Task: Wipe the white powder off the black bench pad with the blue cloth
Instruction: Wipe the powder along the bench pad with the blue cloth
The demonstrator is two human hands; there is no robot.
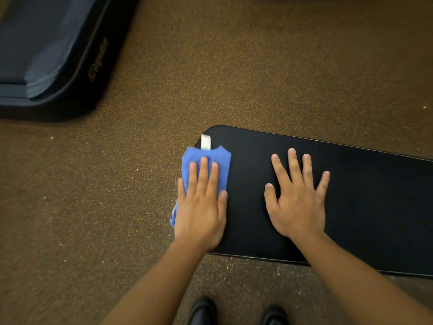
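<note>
The black bench pad (363,207) runs from the centre to the right edge of the view. The blue cloth (218,158) lies at the pad's left end, with a white tag sticking out at its far side. My left hand (201,207) presses flat on the cloth with straight fingers. Spread flat, my right hand (297,198) rests on the bare pad to the right of the cloth. I see no white powder on the pad's visible surface. Part of the cloth hangs over the pad's left edge under my left hand.
Brown speckled floor surrounds the bench, with small white specks on it near the pad's front edge. A dark machine base (54,59) sits at the top left. My two black shoes (236,313) show at the bottom edge.
</note>
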